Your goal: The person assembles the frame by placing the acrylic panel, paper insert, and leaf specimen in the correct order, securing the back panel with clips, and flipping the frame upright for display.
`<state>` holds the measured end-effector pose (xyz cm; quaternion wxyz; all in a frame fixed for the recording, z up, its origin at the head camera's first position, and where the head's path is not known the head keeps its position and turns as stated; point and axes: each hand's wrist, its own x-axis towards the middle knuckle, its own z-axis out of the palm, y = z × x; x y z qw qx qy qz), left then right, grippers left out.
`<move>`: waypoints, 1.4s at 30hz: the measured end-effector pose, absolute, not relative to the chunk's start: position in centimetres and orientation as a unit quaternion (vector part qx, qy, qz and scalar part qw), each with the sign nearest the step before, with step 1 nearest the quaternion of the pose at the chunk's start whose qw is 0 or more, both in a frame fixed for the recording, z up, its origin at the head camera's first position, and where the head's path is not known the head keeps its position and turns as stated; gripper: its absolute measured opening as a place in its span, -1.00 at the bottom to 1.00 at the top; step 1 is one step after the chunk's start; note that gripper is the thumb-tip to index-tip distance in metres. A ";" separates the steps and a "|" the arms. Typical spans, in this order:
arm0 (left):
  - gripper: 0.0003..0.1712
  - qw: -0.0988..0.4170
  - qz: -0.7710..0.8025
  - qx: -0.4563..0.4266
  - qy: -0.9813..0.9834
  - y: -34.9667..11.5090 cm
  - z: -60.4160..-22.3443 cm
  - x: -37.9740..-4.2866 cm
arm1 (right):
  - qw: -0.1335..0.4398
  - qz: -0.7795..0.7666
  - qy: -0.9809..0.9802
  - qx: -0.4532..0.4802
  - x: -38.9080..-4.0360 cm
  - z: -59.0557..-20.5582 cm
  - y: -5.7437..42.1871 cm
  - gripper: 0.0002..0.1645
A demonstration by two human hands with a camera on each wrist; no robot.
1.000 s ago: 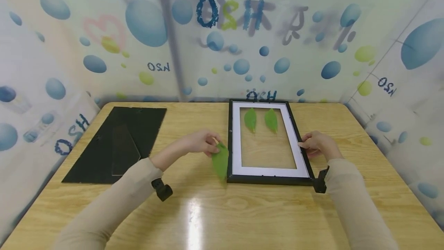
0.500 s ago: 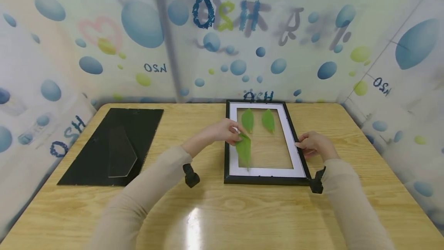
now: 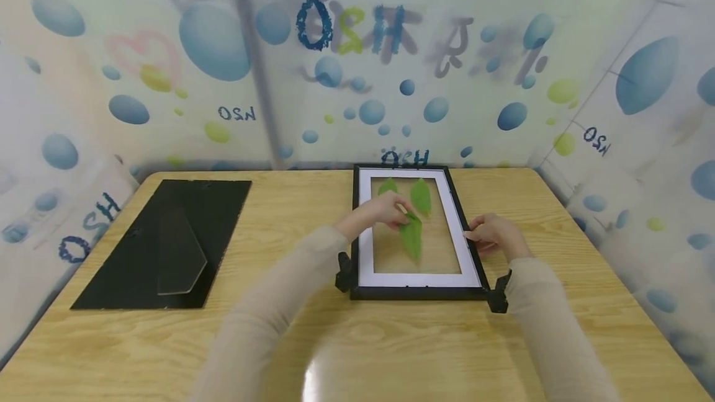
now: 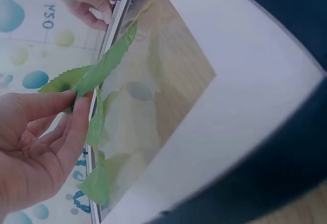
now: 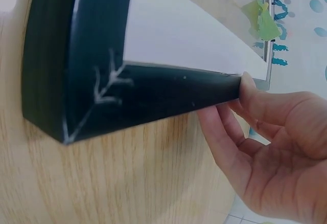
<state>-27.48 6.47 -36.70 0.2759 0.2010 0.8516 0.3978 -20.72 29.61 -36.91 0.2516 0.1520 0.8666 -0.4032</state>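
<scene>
Frame [image 3: 420, 293] holds two leaves [image 3: 421, 196]; left hand [image 3: 386, 210] pinches another leaf [image 3: 411, 239], right hand [image 3: 494, 234] the frame

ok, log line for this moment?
left hand: pinches leaf over frame | right hand: grips frame's right edge | two leaves: lying in frame, far end | black board: left of frame

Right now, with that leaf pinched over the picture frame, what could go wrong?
The left hand pinches the green leaf near one end, so it might crease or tear. That hand is close to another leaf lying in the picture frame and could nudge it. The right hand grips the frame's side; a tug might slide the leaves.
</scene>
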 end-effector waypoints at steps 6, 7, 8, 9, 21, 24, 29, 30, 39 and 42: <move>-0.69 0.280 0.382 0.234 0.849 8.2 -44.1 -34.2 | 0.250 -0.402 0.868 0.150 -20.9 -37.2 29.0 -0.59; -0.69 0.284 0.381 0.233 0.848 8.2 -44.7 -34.7 | 0.250 -0.403 0.868 0.148 -20.9 -37.2 29.0 -0.59; -0.68 0.286 0.376 0.228 0.852 8.0 -43.9 -34.0 | 0.249 -0.402 0.869 0.148 -20.9 -37.2 28.9 -0.60; -0.72 0.272 0.375 0.233 0.855 7.8 -43.0 -33.1 | 0.248 -0.402 0.869 0.149 -21.0 -37.2 28.9 -0.60; -0.72 0.244 0.376 0.215 0.868 5.9 -36.2 -27.9 | 0.241 -0.391 0.875 0.151 -21.0 -37.1 28.6 -0.58; -0.70 0.242 0.387 0.215 0.863 5.3 -35.9 -28.1 | 0.241 -0.391 0.875 0.151 -21.0 -37.1 28.6 -0.59; -0.67 0.239 0.417 0.207 0.852 3.3 -35.1 -28.7 | 0.244 -0.391 0.875 0.148 -20.8 -37.0 28.8 -0.58; -0.66 0.239 0.424 0.203 0.850 2.8 -35.0 -28.8 | 0.245 -0.390 0.875 0.148 -20.8 -37.0 28.9 -0.57; -0.63 0.228 0.462 0.154 0.843 -2.9 -33.9 -29.4 | 0.247 -0.394 0.873 0.150 -20.4 -37.1 30.4 -0.55; -0.62 0.218 0.472 0.128 0.844 -5.2 -33.7 -29.5 | 0.250 -0.394 0.872 0.151 -20.3 -36.9 30.9 -0.54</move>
